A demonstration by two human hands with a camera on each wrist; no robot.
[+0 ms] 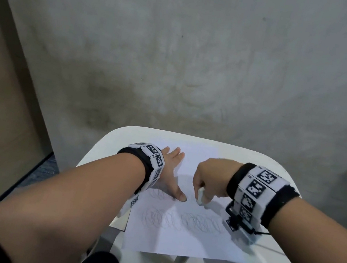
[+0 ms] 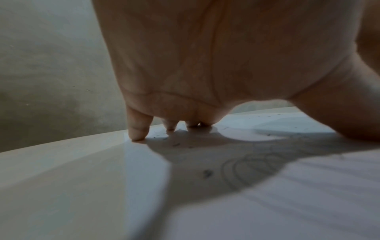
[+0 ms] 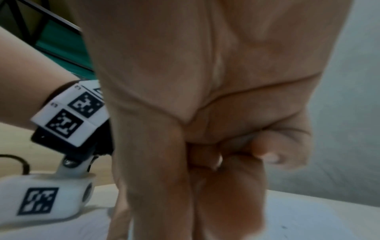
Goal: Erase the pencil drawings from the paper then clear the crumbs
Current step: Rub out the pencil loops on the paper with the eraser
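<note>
The paper (image 1: 184, 237) lies thin and slippery on the desk (image 1: 99, 153); left hand (image 1: 171, 172) presses it flat, right hand (image 1: 211, 181) beside it pinching the eraser (image 1: 201, 196) above the loops (image 1: 182, 222).

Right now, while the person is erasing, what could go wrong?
The paper overhangs the near edge of the table; only the left hand presses it flat, so hard strokes by the eraser in the right hand might crease it. Crumbs under the palm could smear.
</note>
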